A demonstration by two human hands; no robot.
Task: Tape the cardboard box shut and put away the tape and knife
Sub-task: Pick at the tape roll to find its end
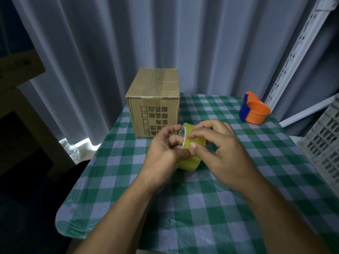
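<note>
The background is filled by a pale pleated curtain, hung behind everything. In front of it a table is seen, covered with a green-and-white checked cloth. Beyond the table's right edge, a white perforated rail is set at a slant, and a grey slotted crate is placed below it.

The cardboard box is stood upright at the far left corner of the table, with its flaps closed. A strip of clear tape is laid along its top from front to back. Printed characters and small check squares are shown upside down on its near face.

An orange container is set at the far right corner of the table, well apart from the box.

Both forearms are stretched over the middle of the table. The left hand is curled around the near rim of the tape roll, with its fingers hooked into the core and its thumb pressed on the outside. The right hand is bent over the roll's outer face, which is pinched between thumb and fingertips. The yellowish roll is held just in front of the box, above the cloth; whether its lower edge touches the cloth cannot be told.

A blue item is propped against the orange container's left side; what it is cannot be told.
</note>
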